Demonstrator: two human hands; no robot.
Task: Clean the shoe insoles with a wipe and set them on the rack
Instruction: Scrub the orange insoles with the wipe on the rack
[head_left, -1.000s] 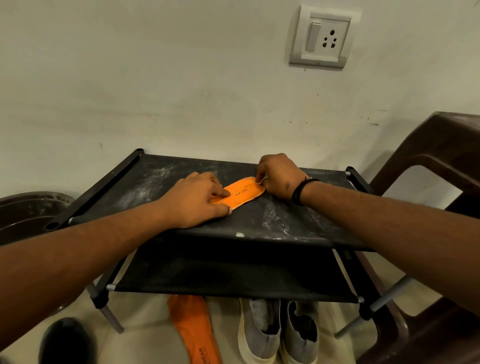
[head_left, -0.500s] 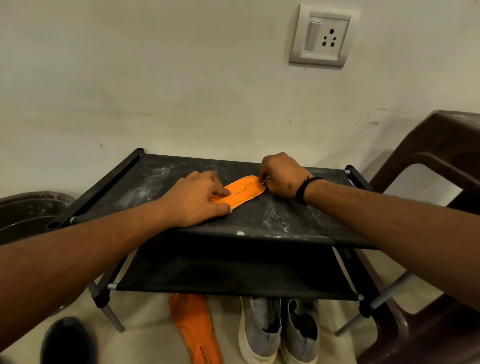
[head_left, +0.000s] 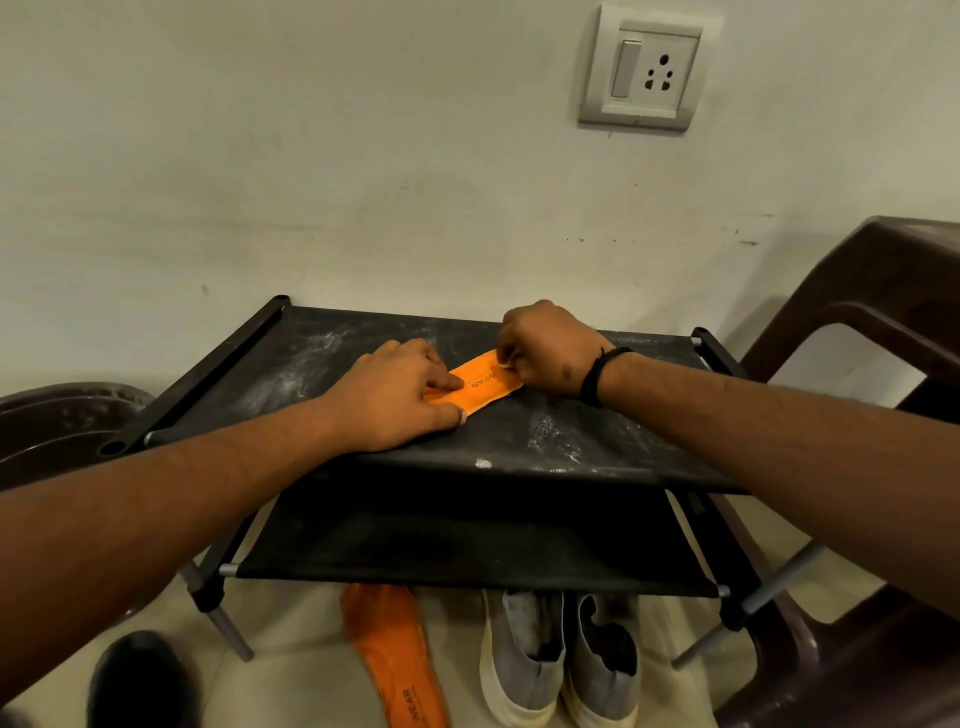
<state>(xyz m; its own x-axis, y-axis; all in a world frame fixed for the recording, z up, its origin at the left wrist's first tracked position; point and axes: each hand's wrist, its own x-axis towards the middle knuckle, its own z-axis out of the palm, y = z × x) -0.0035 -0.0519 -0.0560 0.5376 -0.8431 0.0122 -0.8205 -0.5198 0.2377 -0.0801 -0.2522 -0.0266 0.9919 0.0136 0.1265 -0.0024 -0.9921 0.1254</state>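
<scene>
We wipe insole (head_left: 480, 387) on rack (head_left: 597, 441) top, centre. Left hand (head_left: 397, 400) pins it flat; right hand (head_left: 550, 345) fingers pinch wipe (head_left: 506, 362). Next: second insole (head_left: 397, 654), floor at 6 o'clock.

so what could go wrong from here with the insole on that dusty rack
1. The black fabric rack top carries white dust, so the orange foam insole lying on it may pick up dirt again on its underside.
2. The left hand covers one end while the right hand works the other, so the covered part could go unwiped.
3. The second orange insole lies on the floor by the grey shoes, easily forgotten.
</scene>
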